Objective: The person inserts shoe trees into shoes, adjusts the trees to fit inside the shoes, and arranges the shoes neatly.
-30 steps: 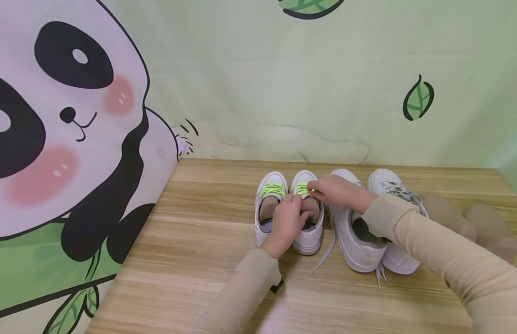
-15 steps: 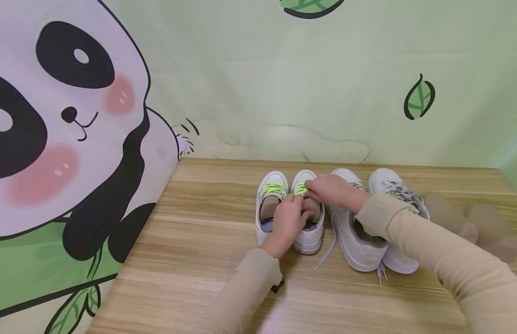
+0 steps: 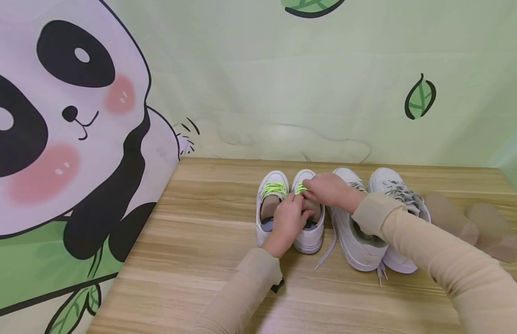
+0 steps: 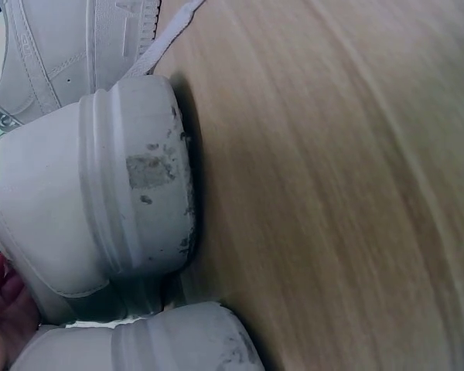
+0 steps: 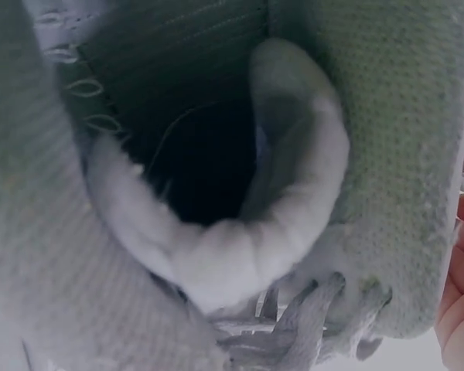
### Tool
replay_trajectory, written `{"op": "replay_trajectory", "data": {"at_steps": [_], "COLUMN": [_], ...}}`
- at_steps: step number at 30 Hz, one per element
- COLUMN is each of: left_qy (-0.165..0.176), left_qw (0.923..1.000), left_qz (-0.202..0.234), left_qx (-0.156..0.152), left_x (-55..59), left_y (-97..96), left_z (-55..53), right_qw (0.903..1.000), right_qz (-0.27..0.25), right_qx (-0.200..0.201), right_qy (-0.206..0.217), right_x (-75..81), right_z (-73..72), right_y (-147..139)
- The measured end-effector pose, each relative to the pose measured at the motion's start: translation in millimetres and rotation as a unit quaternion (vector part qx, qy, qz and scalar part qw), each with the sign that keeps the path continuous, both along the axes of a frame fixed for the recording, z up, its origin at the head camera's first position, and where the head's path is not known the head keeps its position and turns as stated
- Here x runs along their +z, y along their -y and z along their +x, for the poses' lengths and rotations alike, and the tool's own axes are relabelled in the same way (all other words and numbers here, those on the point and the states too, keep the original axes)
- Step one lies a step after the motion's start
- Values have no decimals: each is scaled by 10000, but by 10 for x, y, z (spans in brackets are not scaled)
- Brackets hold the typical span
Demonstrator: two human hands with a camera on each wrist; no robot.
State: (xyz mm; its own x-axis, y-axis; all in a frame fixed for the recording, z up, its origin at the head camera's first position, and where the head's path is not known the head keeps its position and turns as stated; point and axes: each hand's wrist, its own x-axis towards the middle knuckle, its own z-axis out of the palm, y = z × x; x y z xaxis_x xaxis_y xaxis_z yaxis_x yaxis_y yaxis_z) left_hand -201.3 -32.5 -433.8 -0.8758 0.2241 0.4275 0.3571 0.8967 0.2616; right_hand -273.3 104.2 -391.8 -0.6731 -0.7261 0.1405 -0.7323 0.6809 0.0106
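A pair of small white sneakers with lime-green shoelaces stands side by side. The right-hand one of the pair, the worked sneaker point(image 3: 308, 241), has both hands over its opening and laces. My left hand point(image 3: 285, 225) reaches between the two, fingers curled down at the tongue and thumb out over the opening. Close beyond it, my right hand point(image 3: 327, 188) pinches the green shoelace point(image 3: 300, 188) beside the eyelets. The other small sneaker point(image 3: 274, 177) stands to the left. In the left wrist view the worn heel point(image 4: 131, 185) hides most of my left hand point(image 4: 11, 301).
Two bigger white sneakers point(image 3: 362, 260) with loose grey-white laces stand to the right, partly under my right sleeve. Two brown rounded shapes point(image 3: 494, 232) lie farther right. Behind the wooden surface point(image 3: 216, 222) is a pale green wall with a panda picture.
My right hand and forearm have shifted slightly to the left, its fingers still at the green shoelace. My left hand and the sneakers have hardly moved.
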Motion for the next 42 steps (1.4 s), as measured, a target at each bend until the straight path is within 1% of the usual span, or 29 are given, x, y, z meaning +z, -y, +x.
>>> {"op": "replay_trajectory", "data": {"at_steps": [3, 4, 5, 8, 10, 13, 17, 23, 26, 29, 32, 37, 42], "left_qy": [16, 15, 17, -16, -19, 5, 10, -89, -67, -56, -73, -80, -159], "left_qw": [10000, 10000, 10000, 10000, 10000, 9999, 9998, 9999, 9995, 9983, 9975, 9984, 9987], "left_qz": [-5, -5, -8, -14, 19, 106, 174, -78, -306, -530, -596, -357, -244], "left_qx": [3, 3, 1, -7, -20, -49, -82, -91, 61, 250, 367, 420, 419], "left_x": [4, 5, 7, 5, 6, 2, 1, 6, 19, 38, 46, 32, 9], "left_y": [-1, -1, -1, 1, 3, 3, 2, -2, -15, -31, -44, -40, -25], "left_z": [-4, -5, -4, -3, -3, -4, -1, 0, 13, 33, 47, 52, 33], "right_qw": [9994, 9979, 9965, 9898, 9865, 9848, 9856, 9880, 9897, 9898, 9884, 9869, 9865], "right_qz": [-53, -16, -28, -108, -205, -309, -371, -450, -377, -318, -264, -179, -281], "right_qx": [-256, -457, -594, -970, -1041, -943, -674, -375, -241, -133, -151, -185, -120], "right_qy": [246, 468, 588, 1040, 1244, 1425, 1506, 1428, 1361, 1384, 1486, 1590, 1609], "right_x": [28, 124, 148, 176, 183, 172, 188, 207, 216, 234, 254, 255, 232], "right_z": [6, 68, 80, 62, 43, 2, 7, 32, 36, 39, 49, 58, 55], "right_y": [34, 72, 94, 134, 131, 90, 29, -32, -53, -73, -87, -121, -161]}}
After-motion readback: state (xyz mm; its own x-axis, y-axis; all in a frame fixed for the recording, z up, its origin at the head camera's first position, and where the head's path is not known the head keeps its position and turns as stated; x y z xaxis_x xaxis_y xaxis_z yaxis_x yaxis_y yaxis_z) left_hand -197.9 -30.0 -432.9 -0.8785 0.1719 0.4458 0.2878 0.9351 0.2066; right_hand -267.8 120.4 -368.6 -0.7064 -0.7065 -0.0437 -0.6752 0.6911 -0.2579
